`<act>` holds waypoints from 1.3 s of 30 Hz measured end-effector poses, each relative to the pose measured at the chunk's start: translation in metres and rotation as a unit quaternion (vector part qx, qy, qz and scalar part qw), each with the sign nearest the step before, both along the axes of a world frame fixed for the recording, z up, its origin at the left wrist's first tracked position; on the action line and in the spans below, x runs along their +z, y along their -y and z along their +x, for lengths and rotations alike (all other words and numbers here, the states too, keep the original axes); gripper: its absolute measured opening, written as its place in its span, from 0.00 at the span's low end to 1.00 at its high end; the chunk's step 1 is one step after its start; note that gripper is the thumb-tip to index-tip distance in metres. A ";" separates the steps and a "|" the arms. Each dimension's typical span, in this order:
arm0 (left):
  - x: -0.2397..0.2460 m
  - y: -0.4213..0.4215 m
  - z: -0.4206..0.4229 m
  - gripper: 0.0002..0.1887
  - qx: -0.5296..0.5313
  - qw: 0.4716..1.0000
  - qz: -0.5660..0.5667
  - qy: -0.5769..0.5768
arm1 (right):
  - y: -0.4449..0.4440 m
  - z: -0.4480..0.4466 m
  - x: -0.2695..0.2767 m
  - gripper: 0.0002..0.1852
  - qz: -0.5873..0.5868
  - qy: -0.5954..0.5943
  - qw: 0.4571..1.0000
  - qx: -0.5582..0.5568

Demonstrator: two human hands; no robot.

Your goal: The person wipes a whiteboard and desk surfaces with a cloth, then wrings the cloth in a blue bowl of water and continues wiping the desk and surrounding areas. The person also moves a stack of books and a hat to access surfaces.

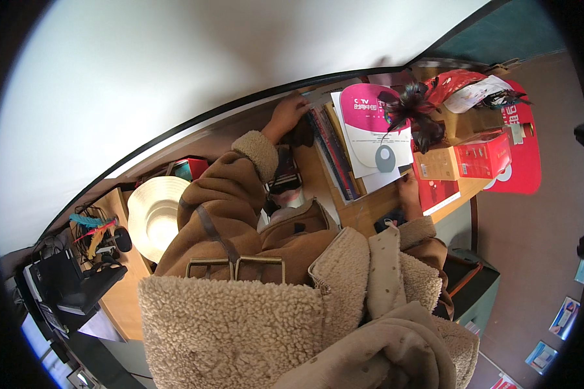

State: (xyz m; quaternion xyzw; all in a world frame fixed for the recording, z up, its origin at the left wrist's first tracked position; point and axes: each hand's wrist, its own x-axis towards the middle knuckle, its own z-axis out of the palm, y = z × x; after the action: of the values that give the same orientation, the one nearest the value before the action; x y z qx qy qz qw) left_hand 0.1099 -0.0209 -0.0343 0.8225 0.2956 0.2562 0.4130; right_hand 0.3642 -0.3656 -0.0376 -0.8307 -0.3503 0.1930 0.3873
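Note:
A stack of books and magazines lies on the wooden desk, topped by white sheets and a pink-and-white paper fan with a grey round end. My left hand is at the stack's far left corner, fingers bent beside its edge; a dark thing lies below them. My right hand is at the right side of the papers, its fingertips partly hidden there, so its grip is unclear. Just right of it are a red printed box or booklet, a tan carton and a red carton.
Dark feathers and a red plastic package lie beyond the cartons, near a large red board. A white partition rises along the desk's back. At left are a straw hat, tangled cables and black devices.

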 end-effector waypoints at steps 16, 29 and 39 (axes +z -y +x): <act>0.009 0.033 0.000 0.07 0.106 0.977 0.163 -0.083 | 0.000 -0.006 -0.015 0.12 0.081 0.044 0.996 -0.015; 0.003 0.007 -0.002 0.10 0.104 0.977 0.158 -0.099 | -0.023 0.000 0.013 0.15 -0.193 0.190 0.963 0.000; -0.004 0.007 -0.004 0.16 0.105 0.974 0.174 -0.103 | -0.015 0.004 -0.013 0.22 -0.093 0.011 0.991 -0.097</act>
State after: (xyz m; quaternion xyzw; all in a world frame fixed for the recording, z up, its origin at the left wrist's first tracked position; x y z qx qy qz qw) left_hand 0.1061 -0.0284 -0.0387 0.8679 0.3723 0.2599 0.2016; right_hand 0.3678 -0.3508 -0.0506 -0.8953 -0.2529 0.1768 0.3212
